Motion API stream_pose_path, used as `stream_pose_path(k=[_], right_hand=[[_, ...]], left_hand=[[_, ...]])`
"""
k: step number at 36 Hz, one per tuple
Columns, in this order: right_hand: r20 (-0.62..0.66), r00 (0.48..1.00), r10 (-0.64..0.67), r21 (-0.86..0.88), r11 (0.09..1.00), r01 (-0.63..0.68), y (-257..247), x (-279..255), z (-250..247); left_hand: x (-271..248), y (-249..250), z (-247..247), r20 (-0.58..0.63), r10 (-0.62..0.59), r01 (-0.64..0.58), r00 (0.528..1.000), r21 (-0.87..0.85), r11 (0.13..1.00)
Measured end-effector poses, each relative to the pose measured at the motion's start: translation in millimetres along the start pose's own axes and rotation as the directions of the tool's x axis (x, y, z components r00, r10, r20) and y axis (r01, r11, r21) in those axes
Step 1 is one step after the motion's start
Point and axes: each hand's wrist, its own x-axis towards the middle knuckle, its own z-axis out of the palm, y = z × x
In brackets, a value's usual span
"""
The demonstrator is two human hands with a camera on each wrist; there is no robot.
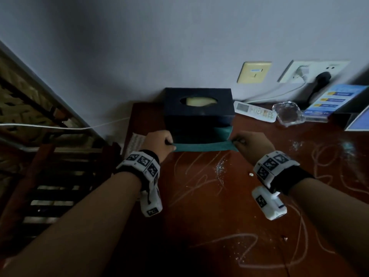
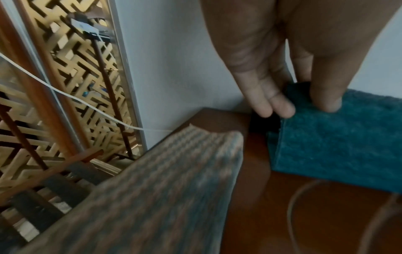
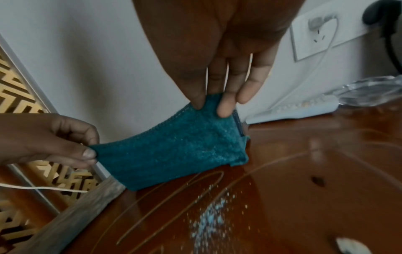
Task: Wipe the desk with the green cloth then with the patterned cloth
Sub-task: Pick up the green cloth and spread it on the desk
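Note:
The green cloth [image 1: 201, 145] is stretched between my two hands just above the brown desk [image 1: 219, 216], in front of the dark tissue box [image 1: 197, 108]. My left hand [image 1: 159, 141] pinches its left corner; the thumb and fingers [image 2: 282, 110] press the cloth [image 2: 339, 137]. My right hand [image 1: 247, 142] pinches the right corner, fingertips [image 3: 226, 110] on the cloth [image 3: 174, 151]. The patterned cloth [image 2: 156, 189] lies along the desk's left edge, also seen as a pale strip [image 1: 136, 141] beside my left wrist. Chalk-like scribbles [image 1: 199, 176] and pale crumbs [image 3: 208, 216] mark the desk.
A white remote [image 1: 255, 111], a clear glass ashtray [image 1: 288, 114] and a blue leaflet stand [image 1: 331, 102] sit at the back right by the wall sockets [image 1: 311, 71]. A white cable [image 1: 60, 126] runs past a lattice screen [image 1: 26, 100] left of the desk.

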Motion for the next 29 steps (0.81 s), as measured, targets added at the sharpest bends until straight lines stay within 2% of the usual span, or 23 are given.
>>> stream_pose_path(k=[4,8,19,23,27,29], right_hand=[[0.053,0.997,0.056,-0.038,0.998,-0.054,1.5,-15.0,14.7],[0.122,0.990,0.075,-0.058,0.996,-0.069,2.9,-30.3,31.7],[0.335,0.938,0.090,-0.159,0.987,-0.038,8.0,-49.9,63.1],[0.293,0.953,0.074,-0.183,0.983,-0.020,4.9,-51.4,64.9],[0.268,0.962,0.057,-0.241,0.970,0.010,-11.9,-40.8,65.6],[0.272,0.961,0.056,-0.262,0.965,0.018,-24.0,-30.8,67.6]], left_hand=[[-9.3,-13.3,17.7,0.053,0.015,-0.017,0.998,0.020,1.000],[-24.4,-20.3,31.4,0.173,-0.014,0.008,0.985,0.033,0.999],[-63.2,-36.0,47.7,0.271,-0.030,0.038,0.962,-0.024,0.999],[-90.5,-44.6,56.2,0.288,-0.001,0.018,0.958,-0.058,0.998],[-118.8,-58.7,61.6,0.314,0.092,-0.106,0.945,0.027,0.994],[-131.0,-65.4,61.4,0.326,0.089,-0.111,0.941,0.048,0.993]])
